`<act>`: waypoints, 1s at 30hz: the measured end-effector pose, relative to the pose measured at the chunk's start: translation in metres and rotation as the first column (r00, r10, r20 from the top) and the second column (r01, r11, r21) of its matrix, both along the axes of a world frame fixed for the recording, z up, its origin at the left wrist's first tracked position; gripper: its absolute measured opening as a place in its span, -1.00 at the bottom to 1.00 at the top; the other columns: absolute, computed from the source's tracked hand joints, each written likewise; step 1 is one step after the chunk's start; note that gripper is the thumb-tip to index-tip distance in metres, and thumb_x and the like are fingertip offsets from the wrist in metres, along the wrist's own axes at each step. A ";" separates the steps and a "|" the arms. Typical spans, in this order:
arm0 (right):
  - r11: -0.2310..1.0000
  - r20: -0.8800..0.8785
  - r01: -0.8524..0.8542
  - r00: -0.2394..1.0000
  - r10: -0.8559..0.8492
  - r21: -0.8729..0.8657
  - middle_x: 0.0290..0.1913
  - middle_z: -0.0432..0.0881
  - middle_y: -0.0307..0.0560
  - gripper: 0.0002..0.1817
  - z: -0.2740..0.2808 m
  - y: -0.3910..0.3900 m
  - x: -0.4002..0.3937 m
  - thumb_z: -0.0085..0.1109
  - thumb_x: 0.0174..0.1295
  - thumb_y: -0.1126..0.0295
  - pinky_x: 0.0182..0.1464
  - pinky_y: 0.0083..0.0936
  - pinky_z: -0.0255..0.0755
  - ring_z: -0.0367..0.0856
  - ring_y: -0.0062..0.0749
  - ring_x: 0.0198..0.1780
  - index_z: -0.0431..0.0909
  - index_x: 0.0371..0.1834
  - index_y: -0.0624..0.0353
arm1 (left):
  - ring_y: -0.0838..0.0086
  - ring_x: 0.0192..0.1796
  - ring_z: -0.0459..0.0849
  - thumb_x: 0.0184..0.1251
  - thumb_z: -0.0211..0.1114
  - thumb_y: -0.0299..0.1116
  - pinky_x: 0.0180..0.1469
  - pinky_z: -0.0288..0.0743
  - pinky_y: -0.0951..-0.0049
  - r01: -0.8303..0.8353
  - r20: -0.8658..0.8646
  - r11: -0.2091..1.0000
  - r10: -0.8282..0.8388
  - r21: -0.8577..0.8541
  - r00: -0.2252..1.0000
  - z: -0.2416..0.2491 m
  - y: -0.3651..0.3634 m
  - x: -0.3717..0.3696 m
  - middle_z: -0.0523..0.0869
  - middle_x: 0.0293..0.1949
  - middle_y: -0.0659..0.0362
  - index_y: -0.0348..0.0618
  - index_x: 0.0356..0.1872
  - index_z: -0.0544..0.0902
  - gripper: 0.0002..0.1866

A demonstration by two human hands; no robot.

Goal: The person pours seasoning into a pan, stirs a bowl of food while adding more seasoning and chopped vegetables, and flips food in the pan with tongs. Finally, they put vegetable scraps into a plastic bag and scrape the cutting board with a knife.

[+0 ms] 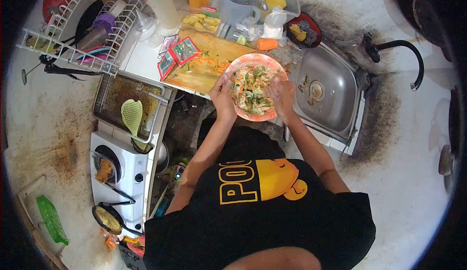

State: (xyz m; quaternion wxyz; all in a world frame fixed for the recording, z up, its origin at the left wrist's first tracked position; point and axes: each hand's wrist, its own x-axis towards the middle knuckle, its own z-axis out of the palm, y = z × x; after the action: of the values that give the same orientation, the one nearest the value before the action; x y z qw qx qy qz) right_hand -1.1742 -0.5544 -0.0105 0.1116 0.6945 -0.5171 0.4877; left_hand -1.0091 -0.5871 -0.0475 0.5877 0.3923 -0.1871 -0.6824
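A round orange-pink bowl (257, 116) is held up in front of me, over the counter edge beside the sink. In it lies a shredded vegetable mix (251, 89) of pale, green and orange bits. My left hand (224, 96) grips the bowl's left rim, thumb at the edge. On the right side, my right hand (282, 96) is down in the mix, fingers curled and smeared with pale food; the fingertips are partly hidden. Behind the bowl a wooden cutting board (204, 78) carries scattered shreds and opened red-edged seasoning packets (185, 51).
Right of the bowl is a steel sink (335, 95) with a black faucet (396, 46). A carrot piece (267, 44), a clear pitcher (238, 2) and bottles (161, 7) stand behind. To the left are a dish rack (97, 41), a green slotted spatula (131, 114) and a stove (116, 172) with pans.
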 end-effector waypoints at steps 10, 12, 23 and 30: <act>0.801 0.926 -0.515 0.357 -0.121 0.303 -0.70 0.17 -0.37 -0.63 0.026 -0.046 0.038 0.04 0.23 0.28 -0.56 -0.62 0.04 0.10 -0.57 -0.68 0.21 -0.69 0.14 | 0.52 -0.01 0.52 0.41 0.06 -0.39 0.09 0.35 0.49 0.010 -0.016 1.000 -0.011 -0.028 1.000 -0.003 -0.006 -0.003 0.62 -0.06 0.09 -0.45 -0.01 0.56 -0.69; 0.917 0.801 -0.370 0.589 0.107 0.149 -0.70 0.23 -0.35 -0.62 0.029 -0.046 0.029 0.01 0.21 0.32 -0.55 -0.61 0.05 0.12 -0.56 -0.70 0.20 -0.74 0.13 | 0.52 0.00 0.52 0.41 0.06 -0.40 0.09 0.35 0.50 0.006 0.021 0.999 -0.005 -0.050 1.000 -0.003 -0.006 -0.002 0.61 -0.04 0.09 -0.44 -0.01 0.56 -0.70; 0.697 0.916 -0.706 0.353 0.190 0.128 -0.74 0.20 -0.37 -0.56 0.075 -0.040 -0.011 -0.07 0.30 0.31 -0.52 -0.51 0.09 0.15 -0.60 -0.66 0.21 -0.77 0.13 | 0.51 -0.03 0.53 0.39 0.12 -0.35 0.09 0.36 0.49 0.002 0.005 1.000 -0.002 -0.014 1.000 -0.003 -0.006 -0.003 0.63 -0.07 0.09 -0.45 -0.04 0.58 -0.69; 0.610 0.608 -0.569 0.775 0.171 0.552 -0.72 0.17 -0.37 -0.59 0.026 -0.076 0.013 -0.04 0.25 0.32 -0.58 -0.51 0.03 0.12 -0.68 -0.64 0.25 -0.79 0.16 | 0.51 -0.09 0.55 0.37 0.14 -0.36 0.03 0.40 0.50 0.005 0.076 0.996 0.002 -0.088 0.997 0.005 -0.008 -0.002 0.64 -0.09 0.06 -0.44 -0.03 0.57 -0.68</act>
State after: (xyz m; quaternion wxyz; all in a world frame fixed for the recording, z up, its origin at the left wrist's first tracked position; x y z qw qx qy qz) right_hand -1.1614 -0.6300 0.0151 -0.4100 0.6257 -0.5118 0.4224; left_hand -1.0107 -0.5948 -0.0426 0.5963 0.3918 -0.2396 -0.6585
